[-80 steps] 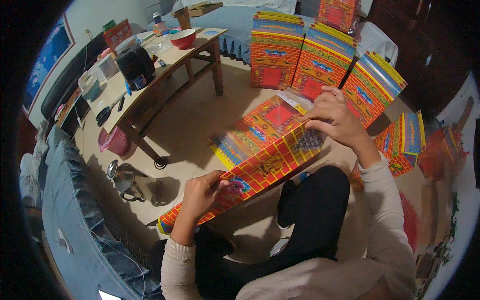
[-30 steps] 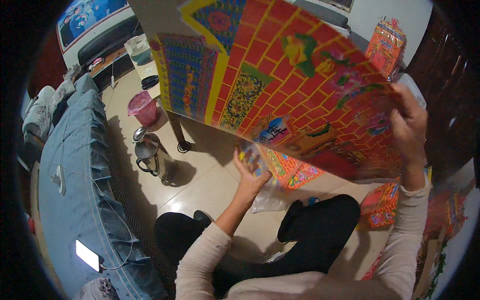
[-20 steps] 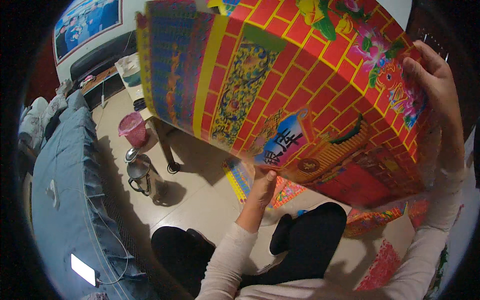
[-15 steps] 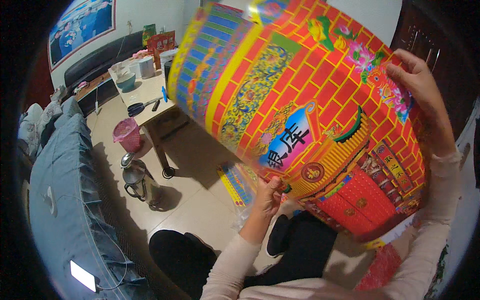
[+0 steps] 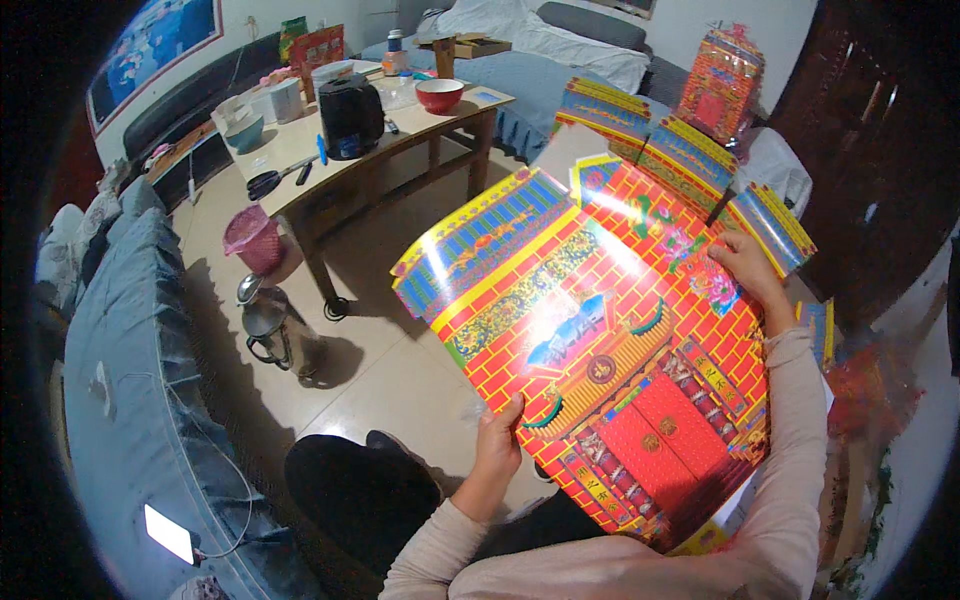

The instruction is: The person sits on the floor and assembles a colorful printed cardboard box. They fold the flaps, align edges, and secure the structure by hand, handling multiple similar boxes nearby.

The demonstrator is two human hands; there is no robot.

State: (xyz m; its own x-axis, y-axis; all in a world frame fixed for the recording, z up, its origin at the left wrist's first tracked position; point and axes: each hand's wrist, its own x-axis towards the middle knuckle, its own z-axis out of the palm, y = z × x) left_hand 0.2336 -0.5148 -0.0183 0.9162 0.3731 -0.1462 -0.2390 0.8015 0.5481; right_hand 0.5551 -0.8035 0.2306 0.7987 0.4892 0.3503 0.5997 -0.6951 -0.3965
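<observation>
A large glossy printed cardboard sheet (image 5: 510, 345) lies tilted over my lap. It shows red bricks, a double red door, a tiled gate roof and a blue-and-yellow striped flap at its far left. My left hand (image 5: 492, 455) is closed on its left edge, thumb on the printed face and the other fingers mostly hidden behind. My right hand (image 5: 748, 265) grips the right side near the pink flowers, its fingertips bent onto the card. Beyond the sheet stand several blue-and-yellow striped card flaps (image 5: 690, 158); whether they join the held sheet I cannot tell.
A wooden table (image 5: 300, 205) ahead carries a black kettle (image 5: 350, 115), a red bowl (image 5: 439, 95) and scissors (image 5: 265, 184). A pink basket (image 5: 254, 240) and metal flask (image 5: 278, 330) stand on the floor. A wrapped red brick-patterned paper house (image 5: 720, 85) stands far right; a blue-covered sofa (image 5: 125, 400) runs left.
The sheet has swung down and nearer, from raised and curved to flatter over my lap. Both hands moved with it, still holding on. The table and the far flaps have come into view.
</observation>
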